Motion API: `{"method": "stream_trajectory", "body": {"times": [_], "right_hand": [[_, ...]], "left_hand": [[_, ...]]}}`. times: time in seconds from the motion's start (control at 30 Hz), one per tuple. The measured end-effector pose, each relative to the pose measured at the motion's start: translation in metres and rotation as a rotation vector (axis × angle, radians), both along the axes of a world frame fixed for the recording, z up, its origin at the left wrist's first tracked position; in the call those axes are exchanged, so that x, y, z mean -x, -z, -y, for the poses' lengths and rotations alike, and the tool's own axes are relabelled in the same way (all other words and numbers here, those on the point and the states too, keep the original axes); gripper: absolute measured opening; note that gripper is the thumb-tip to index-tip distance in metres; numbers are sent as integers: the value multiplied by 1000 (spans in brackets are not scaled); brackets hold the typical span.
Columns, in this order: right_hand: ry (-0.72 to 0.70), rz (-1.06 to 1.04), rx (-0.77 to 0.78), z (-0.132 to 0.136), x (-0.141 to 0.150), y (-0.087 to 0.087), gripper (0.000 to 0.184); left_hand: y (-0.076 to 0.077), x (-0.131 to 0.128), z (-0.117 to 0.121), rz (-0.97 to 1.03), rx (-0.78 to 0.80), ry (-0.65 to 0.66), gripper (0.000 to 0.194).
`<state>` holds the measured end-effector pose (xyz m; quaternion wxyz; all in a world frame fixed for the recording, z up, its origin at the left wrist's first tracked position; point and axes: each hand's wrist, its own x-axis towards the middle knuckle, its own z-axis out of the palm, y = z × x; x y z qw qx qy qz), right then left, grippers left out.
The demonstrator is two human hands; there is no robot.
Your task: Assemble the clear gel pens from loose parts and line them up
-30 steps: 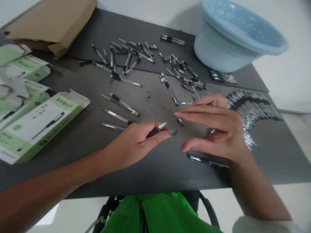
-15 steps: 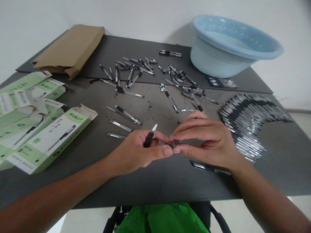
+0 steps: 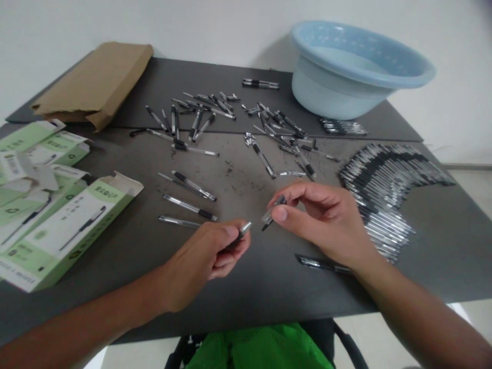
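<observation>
Since 0.5 s ago the 2 hands have parted, the pen cap point(image 3: 274, 211) now pinched between the thumb and fingers of the right hand point(image 3: 326, 220), long axis slanting down-left. Just beyond it, the left hand point(image 3: 202, 253) curls closed round a pen point(image 3: 245, 229), tip jutting up-right past the thumb.

I view the worktop point(image 3: 243, 200) through one head-worn camera, close above its near edge, facing forward and obliquely down toward its far edge.
</observation>
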<state>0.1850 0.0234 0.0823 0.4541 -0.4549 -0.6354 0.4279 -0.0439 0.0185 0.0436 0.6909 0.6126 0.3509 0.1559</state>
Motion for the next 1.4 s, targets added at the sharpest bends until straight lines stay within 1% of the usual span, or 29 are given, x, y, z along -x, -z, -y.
{"method": "stream_trajectory", "body": {"times": [0.07, 0.17, 0.4, 0.57, 0.7, 0.83, 0.93, 1.03, 1.13, 1.2, 1.3, 1.4], "right_hand": [[-3, 15, -44, 2, 1, 1, 10], [3, 30, -65, 4, 2, 2, 9], [-14, -8, -76, 4, 1, 4, 7], [-29, -14, -39, 3, 2, 4, 9], [-29, -29, -8, 4, 4, 5, 10], [-43, -28, 3, 4, 5, 7, 10], [-46, -23, -5, 3, 4, 8, 11], [-71, 5, -36, 1, 3, 8, 11], [-103, 41, -85, 0, 3, 8, 16], [-107, 76, -125, 0, 3, 7, 20], [-104, 129, -192, 0, 2, 8, 24], [-55, 154, -228, 0, 1, 9, 31]], "left_hand": [[6, 1, 1, 63, 71, -25, 46], [11, 1, 3, 145, 138, -52, 45], [7, 1, 7, 224, 124, -154, 45], [3, 1, 8, 230, 60, -150, 46], [-4, 0, 9, 195, -16, -156, 45], [-12, 0, 8, 118, -122, -142, 43], [-14, 2, 7, 50, -199, -93, 40], [-14, 2, 7, 0, -241, -105, 39], [-15, 1, 8, -32, -257, -191, 38], [-17, 1, 8, -9, -240, -211, 34], [-20, 3, 4, -8, -260, -157, 31], [-24, 5, -1, -92, -349, -109, 30]]}}
